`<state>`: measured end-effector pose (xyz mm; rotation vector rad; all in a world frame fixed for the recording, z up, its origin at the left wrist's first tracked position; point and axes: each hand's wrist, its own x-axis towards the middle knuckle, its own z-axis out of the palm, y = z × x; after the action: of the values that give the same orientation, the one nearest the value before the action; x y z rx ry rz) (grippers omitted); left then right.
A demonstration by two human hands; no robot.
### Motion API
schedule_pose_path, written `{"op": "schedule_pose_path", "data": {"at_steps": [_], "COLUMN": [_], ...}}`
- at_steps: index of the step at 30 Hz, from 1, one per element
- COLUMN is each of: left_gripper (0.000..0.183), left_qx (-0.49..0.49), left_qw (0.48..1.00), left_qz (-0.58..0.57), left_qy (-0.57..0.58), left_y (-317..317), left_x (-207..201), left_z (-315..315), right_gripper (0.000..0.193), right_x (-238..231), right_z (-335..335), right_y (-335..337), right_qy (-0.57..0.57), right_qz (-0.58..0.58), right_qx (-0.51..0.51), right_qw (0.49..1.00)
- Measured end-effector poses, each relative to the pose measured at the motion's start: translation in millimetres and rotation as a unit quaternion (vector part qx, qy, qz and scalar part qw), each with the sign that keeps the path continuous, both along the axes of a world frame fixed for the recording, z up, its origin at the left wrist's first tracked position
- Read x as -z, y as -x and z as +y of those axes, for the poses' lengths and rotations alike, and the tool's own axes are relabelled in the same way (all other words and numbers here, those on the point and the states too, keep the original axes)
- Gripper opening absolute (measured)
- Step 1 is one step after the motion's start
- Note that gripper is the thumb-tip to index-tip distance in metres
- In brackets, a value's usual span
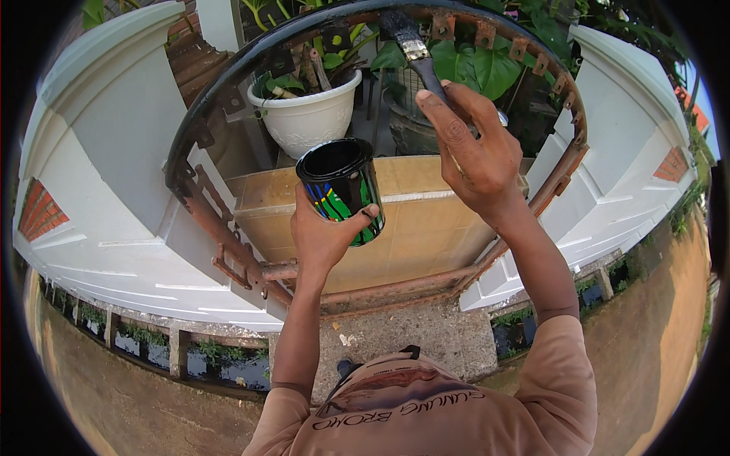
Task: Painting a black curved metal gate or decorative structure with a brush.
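My left hand [325, 237] is wrapped round a paint can [351, 199], a small open tin with green, blue and yellow marks and dark drips down its side. Black paint shows inside it. In my right hand [479, 148] is a paintbrush [423, 70] with a dark handle and a metal band. Its black bristles touch the top bar of a curved metal frame [304, 32]. Along the top and upper left the frame is glossy black; the right side and lower parts are rusty brown, with small square brackets along the inner edge.
White wall pillars [114, 152] flank the frame. Through it show a white flower pot [312, 114], a darker pot [414, 121], leafy plants [487, 68] and a tan tiled ledge [365, 262]. Below is a concrete slab [411, 342], with a water-filled ditch [152, 353] on both sides.
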<state>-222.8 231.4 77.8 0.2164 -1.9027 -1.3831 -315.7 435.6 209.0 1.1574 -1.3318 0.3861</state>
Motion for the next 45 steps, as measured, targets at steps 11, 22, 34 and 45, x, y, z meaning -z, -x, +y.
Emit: {"op": "schedule_pose_path", "data": {"at_steps": [11,22,34,45], "left_gripper": [0.089,0.091,0.094,0.095], "left_qx": [-0.011,0.023,0.058,0.049], "left_qw": [1.0,0.999,0.998,0.997], "left_qz": [-0.01,-0.029,-0.023,-0.034], "left_qy": [0.027,0.033,0.014,0.057], "left_y": [-11,-20,-15,-16], "left_x": [-5,-9,-4,-9], "left_z": [-6,-25,-35,-35], "right_gripper": [0.03,0.017,0.019,0.015], "right_x": [-27,-72,-75,-62], "right_z": [-33,-38,-24,-41], "right_y": [-20,-17,-22,-38], "right_qy": [0.036,0.019,0.062,0.069], "right_qz": [-0.066,-0.145,-0.212,-0.262], "right_qx": [-0.095,-0.112,-0.216,-0.293], "right_qw": [0.993,0.983,0.951,0.917]}}
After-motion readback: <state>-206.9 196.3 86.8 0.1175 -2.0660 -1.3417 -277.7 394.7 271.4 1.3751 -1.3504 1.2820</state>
